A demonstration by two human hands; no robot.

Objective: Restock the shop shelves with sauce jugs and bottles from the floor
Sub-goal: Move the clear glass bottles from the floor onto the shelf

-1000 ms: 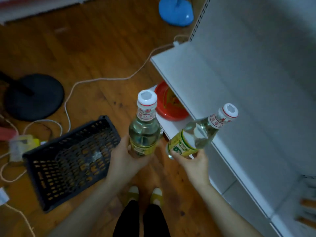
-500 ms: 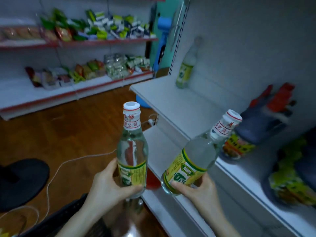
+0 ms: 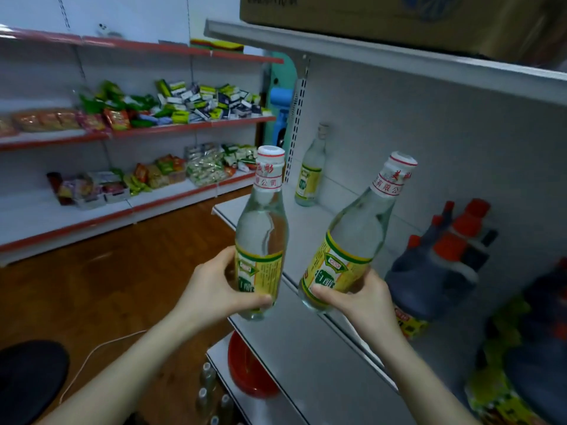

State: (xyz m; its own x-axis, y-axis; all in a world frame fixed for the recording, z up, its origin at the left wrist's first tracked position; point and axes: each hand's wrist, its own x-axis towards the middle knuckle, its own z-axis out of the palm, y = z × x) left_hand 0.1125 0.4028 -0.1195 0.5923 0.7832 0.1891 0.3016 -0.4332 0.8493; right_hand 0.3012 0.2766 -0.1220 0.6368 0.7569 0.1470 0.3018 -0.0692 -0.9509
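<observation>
Both hands are gripping clear bottles: left hand [image 3: 214,289] holding one bottle [image 3: 260,240] upright, right hand [image 3: 365,299] tilting another bottle [image 3: 352,250] toward the shelf [image 3: 306,228], near dark jugs [image 3: 435,265].

Your left hand [image 3: 214,289] grips one clear bottle [image 3: 260,240], your right hand [image 3: 362,299] another bottle [image 3: 349,250], tilted, beside the white shelf [image 3: 306,228] bearing dark jugs [image 3: 435,265].
</observation>
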